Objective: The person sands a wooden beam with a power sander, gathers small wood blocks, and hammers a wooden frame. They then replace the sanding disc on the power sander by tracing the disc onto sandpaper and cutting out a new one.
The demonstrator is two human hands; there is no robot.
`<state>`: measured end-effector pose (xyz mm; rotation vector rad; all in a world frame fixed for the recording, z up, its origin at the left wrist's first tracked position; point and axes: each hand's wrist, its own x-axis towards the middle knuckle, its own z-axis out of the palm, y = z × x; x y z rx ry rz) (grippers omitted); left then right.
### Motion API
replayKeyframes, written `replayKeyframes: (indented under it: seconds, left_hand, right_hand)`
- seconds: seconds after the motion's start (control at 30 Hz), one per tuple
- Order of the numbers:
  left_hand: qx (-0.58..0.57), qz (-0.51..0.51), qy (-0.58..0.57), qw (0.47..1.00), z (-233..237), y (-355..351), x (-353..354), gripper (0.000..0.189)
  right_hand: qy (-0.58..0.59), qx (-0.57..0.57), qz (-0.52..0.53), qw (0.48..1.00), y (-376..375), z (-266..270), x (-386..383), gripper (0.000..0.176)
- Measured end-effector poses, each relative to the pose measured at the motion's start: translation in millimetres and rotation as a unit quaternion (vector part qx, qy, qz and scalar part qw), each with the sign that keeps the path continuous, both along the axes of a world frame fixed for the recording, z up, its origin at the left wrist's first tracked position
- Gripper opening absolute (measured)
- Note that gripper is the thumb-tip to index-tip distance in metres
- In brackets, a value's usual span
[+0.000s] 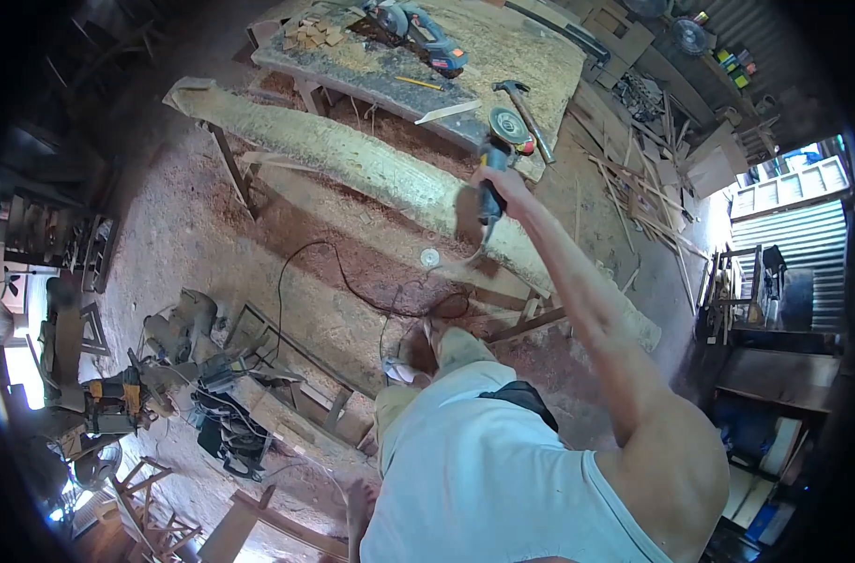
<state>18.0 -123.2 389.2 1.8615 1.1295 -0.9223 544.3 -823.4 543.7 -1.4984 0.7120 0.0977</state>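
Note:
My right hand (504,187) is closed around the body of an angle grinder (491,206), with the arm stretched forward. The grinder's round disc (508,124) faces up and overlaps the near corner of the workbench in this view. A power cord trails from its rear end toward the floor. Below the grinder lies a long, pale, rough timber beam (352,158) on wooden legs. Low beside my body hangs my left hand (359,497), fingers loosely extended and holding nothing.
On the workbench (549,56) are a claw hammer (526,117), a circular saw (423,42), a pencil (418,83) and wood blocks (313,35). A loose disc (430,257) and dark cord (338,267) lie on the dusty floor. Scrap timber (639,202) is piled at right.

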Motion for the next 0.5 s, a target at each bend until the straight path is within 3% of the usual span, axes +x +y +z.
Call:
replayKeyframes:
  seconds: [0.1, 0.13, 0.2, 0.23, 0.3, 0.33, 0.37, 0.4, 0.43, 0.47, 0.5]
  left_hand:
    - [-0.024, 0.158, 0.033, 0.987, 23.6, -7.3, -27.9, 0.028]
    - [-0.033, 0.207, 0.029, 0.977, 32.9, -17.1, -44.3, 0.028]
    - [-0.075, 0.296, -0.02, 0.952, 44.2, -56.2, -101.2, 0.028]
    - [-0.122, 0.339, -0.092, 0.928, 47.9, -79.5, -140.3, 0.028]
    - [-0.129, 0.388, -0.146, 0.901, 61.2, -137.7, -190.1, 0.029]
    - [-0.056, 0.411, 0.017, 0.91, 77.8, -161.8, -178.0, 0.035]
    - [-0.052, 0.416, 0.063, 0.906, 83.9, -183.6, -177.5, 0.036]
    - [-0.038, 0.409, 0.098, 0.906, 96.9, -206.7, -172.1, 0.035]
    - [-0.032, 0.39, 0.136, 0.91, 111.0, -225.0, -162.5, 0.035]
    - [-0.033, 0.402, 0.154, 0.902, 118.1, -243.9, -160.9, 0.036]
    - [-0.035, 0.407, 0.171, 0.897, 124.0, -259.7, -162.0, 0.036]
  right_hand:
    - [0.047, -0.142, 0.048, 0.987, -14.3, 12.3, 2.0, 0.022]
    - [0.003, -0.054, 0.085, 0.995, -29.3, -4.3, 8.1, 0.029]
    - [0.113, -0.268, 0.055, 0.955, -72.7, -50.2, 57.3, 0.037]
    - [-0.053, -0.205, 0.145, 0.967, -76.3, -43.5, 72.1, 0.037]
    - [0.096, -0.127, 0.199, 0.967, -147.8, -96.7, 154.6, 0.04]
    - [0.044, -0.04, 0.254, 0.965, -140.4, -88.9, 157.9, 0.047]
    - [0.001, 0.058, 0.305, 0.951, -132.9, -81.6, 162.6, 0.055]
    - [0.054, -0.142, 0.26, 0.954, -140.4, -91.3, 185.2, 0.064]
    - [0.09, -0.344, 0.192, 0.915, -156.6, -106.8, 214.2, 0.074]
    - [0.111, -0.531, 0.107, 0.833, -157.6, -112.7, 234.3, 0.083]
    - [0.145, -0.561, 0.138, 0.803, -147.6, -114.1, 232.1, 0.086]
